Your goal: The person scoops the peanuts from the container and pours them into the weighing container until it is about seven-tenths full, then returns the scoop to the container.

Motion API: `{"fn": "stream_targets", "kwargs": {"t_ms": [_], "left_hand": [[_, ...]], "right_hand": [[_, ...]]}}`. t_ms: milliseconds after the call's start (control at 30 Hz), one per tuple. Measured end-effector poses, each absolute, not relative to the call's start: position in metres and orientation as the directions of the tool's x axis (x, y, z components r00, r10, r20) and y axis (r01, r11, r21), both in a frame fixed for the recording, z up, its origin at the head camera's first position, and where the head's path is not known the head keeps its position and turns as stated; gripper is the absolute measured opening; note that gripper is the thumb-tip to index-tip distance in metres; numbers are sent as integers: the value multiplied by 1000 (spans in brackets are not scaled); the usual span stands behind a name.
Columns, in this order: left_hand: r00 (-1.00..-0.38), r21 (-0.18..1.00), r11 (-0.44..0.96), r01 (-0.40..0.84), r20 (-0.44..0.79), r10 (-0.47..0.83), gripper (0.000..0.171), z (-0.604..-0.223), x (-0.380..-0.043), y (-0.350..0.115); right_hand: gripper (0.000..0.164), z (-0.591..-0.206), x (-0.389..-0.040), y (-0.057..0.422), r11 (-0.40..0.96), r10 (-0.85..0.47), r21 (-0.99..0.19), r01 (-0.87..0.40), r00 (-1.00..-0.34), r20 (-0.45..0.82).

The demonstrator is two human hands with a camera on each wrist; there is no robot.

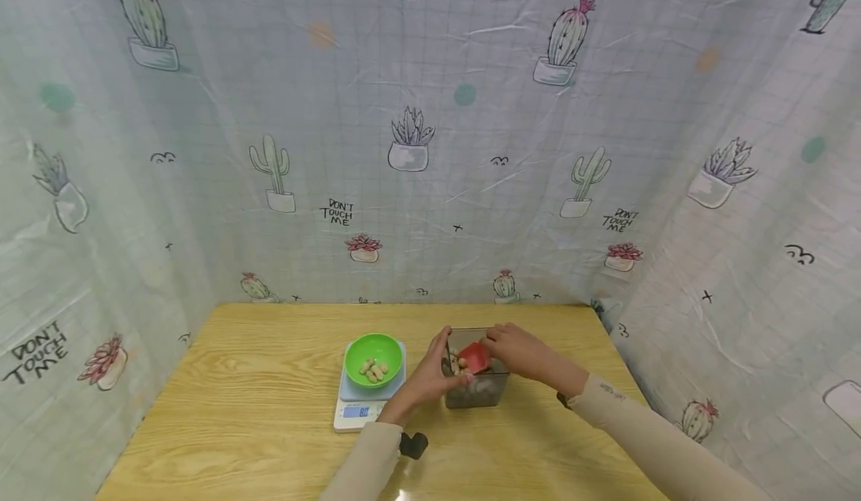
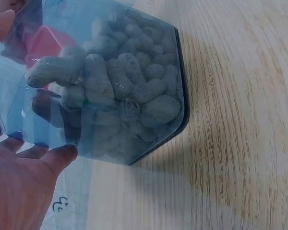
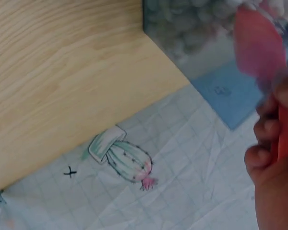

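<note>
A clear plastic container (image 1: 477, 396) of unshelled peanuts (image 2: 129, 81) stands on the table. At its left side my left hand (image 1: 430, 378) holds it, thumb on the near wall and fingers along the left rim. My right hand (image 1: 521, 350) grips the handle of a red scoop (image 1: 474, 357) from the right. The scoop's head is down inside the container among the peanuts, and the right wrist view shows fingers curled round its handle. Left of the container, a green bowl (image 1: 390, 350) with several peanuts (image 1: 373, 370) sits on a kitchen scale (image 1: 343, 425).
The wooden table (image 1: 255, 381) ends at a hanging curtain (image 1: 457, 187) printed with cacti, which also runs along both sides. The scale's lit display (image 1: 356, 412) faces me, close beside my left forearm.
</note>
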State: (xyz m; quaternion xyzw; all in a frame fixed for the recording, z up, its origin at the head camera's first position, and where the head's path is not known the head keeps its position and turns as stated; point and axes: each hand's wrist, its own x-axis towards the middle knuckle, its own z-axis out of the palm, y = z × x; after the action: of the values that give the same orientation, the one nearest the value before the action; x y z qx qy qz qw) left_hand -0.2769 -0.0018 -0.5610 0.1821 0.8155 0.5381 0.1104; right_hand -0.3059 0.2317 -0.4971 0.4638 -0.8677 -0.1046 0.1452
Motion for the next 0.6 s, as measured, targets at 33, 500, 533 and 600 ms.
{"fn": "stream_targets", "kwargs": {"t_ms": [33,500,533,600], "left_hand": [[-908,917,357,179,14,419,109,-562,-277,-1],[-905,918,356,173,5,425,109,-561,-276,-1],[-905,918,356,172,5,425,109,-561,-276,-1],[-905,918,358,173,4,426,108,-560,-276,0]], "right_hand": [[13,-497,-306,232,554,-831,302,-775,-537,146],[15,-499,-304,238,623,-782,185,-760,-607,141],[16,-499,-303,237,624,-781,200,-755,-609,137],[17,-498,-301,233,615,-787,230,-754,-602,134]]}}
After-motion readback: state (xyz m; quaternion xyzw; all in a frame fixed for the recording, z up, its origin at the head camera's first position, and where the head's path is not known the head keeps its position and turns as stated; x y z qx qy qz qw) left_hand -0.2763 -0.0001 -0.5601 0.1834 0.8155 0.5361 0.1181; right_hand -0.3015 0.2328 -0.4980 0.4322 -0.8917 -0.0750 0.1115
